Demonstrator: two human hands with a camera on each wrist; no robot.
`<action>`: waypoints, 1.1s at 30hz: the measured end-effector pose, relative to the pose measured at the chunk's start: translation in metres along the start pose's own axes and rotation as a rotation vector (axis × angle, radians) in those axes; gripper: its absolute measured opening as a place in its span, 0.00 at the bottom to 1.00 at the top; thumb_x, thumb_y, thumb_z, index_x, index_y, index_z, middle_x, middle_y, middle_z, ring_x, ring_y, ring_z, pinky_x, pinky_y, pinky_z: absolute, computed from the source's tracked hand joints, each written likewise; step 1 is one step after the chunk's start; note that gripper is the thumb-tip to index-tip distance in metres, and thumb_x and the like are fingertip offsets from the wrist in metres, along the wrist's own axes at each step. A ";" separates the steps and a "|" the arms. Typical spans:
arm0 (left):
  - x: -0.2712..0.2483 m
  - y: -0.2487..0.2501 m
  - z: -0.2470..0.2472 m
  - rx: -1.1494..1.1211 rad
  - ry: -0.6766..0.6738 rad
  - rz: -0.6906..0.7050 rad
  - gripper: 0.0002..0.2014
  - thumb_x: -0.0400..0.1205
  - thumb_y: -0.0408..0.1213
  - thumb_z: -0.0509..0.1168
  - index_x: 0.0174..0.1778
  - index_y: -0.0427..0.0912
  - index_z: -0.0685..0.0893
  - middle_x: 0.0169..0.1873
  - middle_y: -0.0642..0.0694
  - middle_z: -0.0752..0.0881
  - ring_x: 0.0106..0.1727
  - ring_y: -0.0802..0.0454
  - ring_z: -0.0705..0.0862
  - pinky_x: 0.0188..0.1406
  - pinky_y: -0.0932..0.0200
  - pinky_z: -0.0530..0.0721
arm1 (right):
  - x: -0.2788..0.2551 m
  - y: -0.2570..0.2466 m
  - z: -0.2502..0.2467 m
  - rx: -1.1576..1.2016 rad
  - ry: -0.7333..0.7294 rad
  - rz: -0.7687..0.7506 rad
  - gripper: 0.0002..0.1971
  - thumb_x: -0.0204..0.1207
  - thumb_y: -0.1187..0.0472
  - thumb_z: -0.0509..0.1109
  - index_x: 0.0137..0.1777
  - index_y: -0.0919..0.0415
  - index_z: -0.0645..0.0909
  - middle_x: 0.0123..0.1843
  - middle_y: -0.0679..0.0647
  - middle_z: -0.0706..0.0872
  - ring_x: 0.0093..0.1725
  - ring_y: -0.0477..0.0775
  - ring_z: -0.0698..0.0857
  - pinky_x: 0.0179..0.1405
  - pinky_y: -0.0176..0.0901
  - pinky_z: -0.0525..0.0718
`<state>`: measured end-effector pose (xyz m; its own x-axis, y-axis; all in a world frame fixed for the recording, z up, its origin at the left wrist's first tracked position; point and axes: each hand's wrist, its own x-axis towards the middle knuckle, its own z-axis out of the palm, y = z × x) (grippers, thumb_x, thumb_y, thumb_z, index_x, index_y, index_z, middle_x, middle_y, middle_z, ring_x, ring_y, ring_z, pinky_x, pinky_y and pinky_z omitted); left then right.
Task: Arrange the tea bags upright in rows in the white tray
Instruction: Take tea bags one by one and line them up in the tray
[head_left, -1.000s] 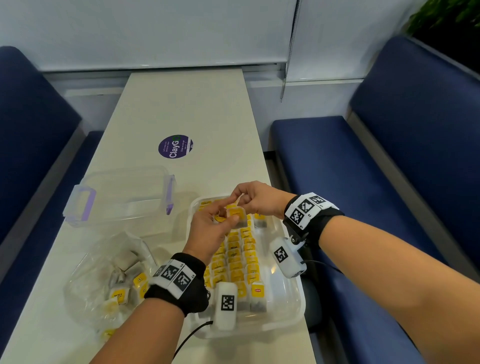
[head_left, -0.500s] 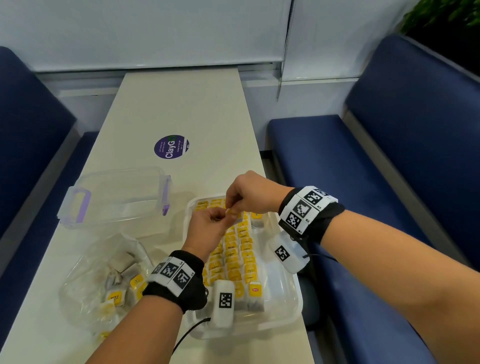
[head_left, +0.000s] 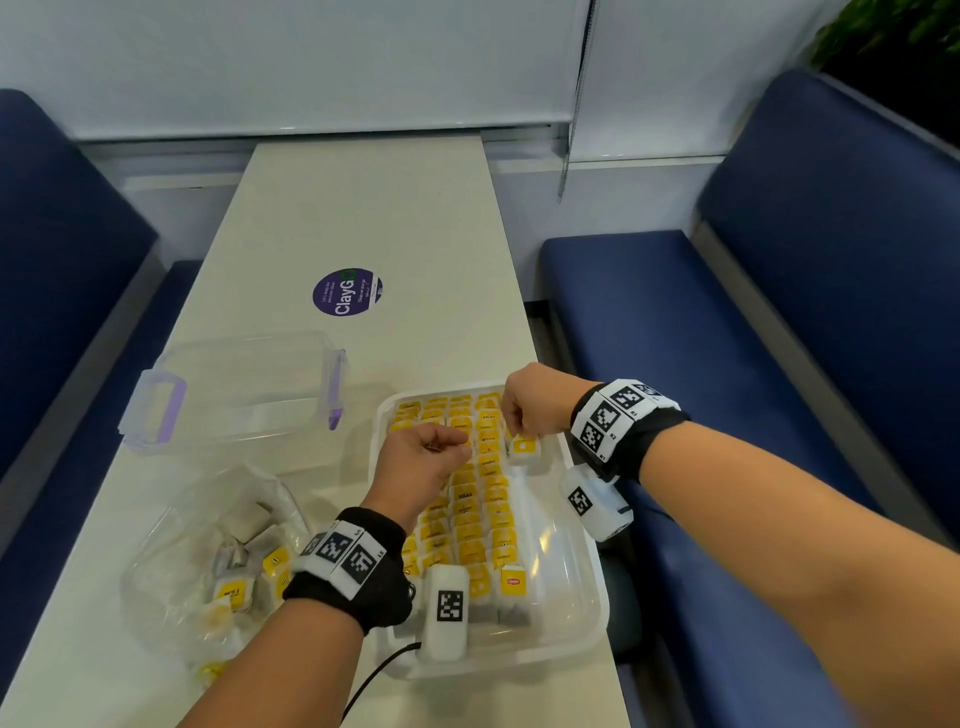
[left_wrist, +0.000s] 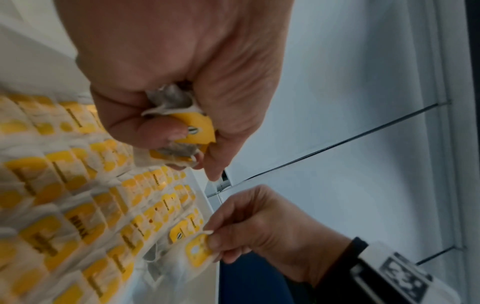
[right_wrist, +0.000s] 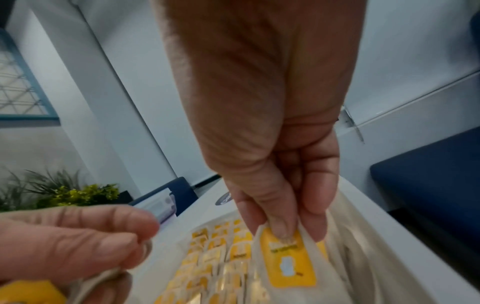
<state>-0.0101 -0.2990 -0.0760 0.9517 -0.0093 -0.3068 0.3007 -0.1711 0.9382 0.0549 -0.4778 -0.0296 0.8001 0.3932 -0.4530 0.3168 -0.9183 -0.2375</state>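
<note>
A person's two bare hands work over a shallow white tray (head_left: 597, 618) of glossy plastic with rounded corners, set at the near right of a long, pale matte table (head_left: 374, 218). Inside it, rows of tea bags (head_left: 483, 514) stand on end: soft, off-white paper pouches, each fronted by a square yellow tag, packed edge to edge in columns along the tray's left and middle; the strip along its right wall is mostly bare.

The left hand (head_left: 415, 467) hovers above the middle rows, fingers curled tight around a small crumpled bunch of tea bags (left_wrist: 179, 123), their creased paper and bent yellow tags pressed between thumb and fingers. The right hand (head_left: 535, 400) reaches down at the far right of the tray, thumb and fingertips pinched on the top edge of a single tea bag (head_left: 523, 448), which hangs upright, its yellow tag facing the camera, just beside the last filled column. Whether its lower edge touches the tray floor cannot be told.

To the left of the tray lies a crinkled clear plastic bag (head_left: 171, 561) holding more loose tea bags, jumbled at all angles. Beyond it sits a clear, rectangular plastic container (head_left: 234, 389) with lilac clip handles. A round purple sticker (head_left: 347, 292) lies flat farther along the table. Dark blue padded benches (head_left: 779, 312) flank both sides.
</note>
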 end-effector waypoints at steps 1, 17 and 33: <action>-0.001 0.000 -0.001 -0.003 0.000 -0.007 0.05 0.78 0.27 0.74 0.48 0.36 0.90 0.34 0.50 0.84 0.23 0.64 0.76 0.19 0.74 0.71 | 0.003 0.001 0.003 -0.002 -0.014 0.008 0.12 0.69 0.74 0.66 0.41 0.61 0.90 0.42 0.55 0.91 0.41 0.53 0.86 0.44 0.41 0.85; -0.001 -0.003 -0.004 -0.106 -0.001 -0.163 0.01 0.81 0.31 0.71 0.44 0.40 0.87 0.43 0.39 0.80 0.20 0.56 0.65 0.18 0.64 0.65 | 0.028 0.012 0.020 -0.004 -0.003 0.072 0.11 0.71 0.74 0.67 0.40 0.60 0.89 0.46 0.55 0.91 0.47 0.55 0.88 0.47 0.42 0.85; -0.002 0.004 -0.004 -0.445 0.008 -0.312 0.05 0.86 0.36 0.64 0.48 0.42 0.84 0.41 0.45 0.81 0.40 0.51 0.76 0.28 0.59 0.73 | 0.022 -0.011 0.009 -0.094 0.129 0.022 0.05 0.75 0.65 0.69 0.48 0.64 0.84 0.46 0.59 0.87 0.43 0.56 0.85 0.40 0.43 0.83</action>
<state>-0.0105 -0.2960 -0.0710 0.8131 -0.0168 -0.5819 0.5642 0.2690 0.7806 0.0644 -0.4590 -0.0450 0.8644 0.3692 -0.3414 0.3400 -0.9293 -0.1441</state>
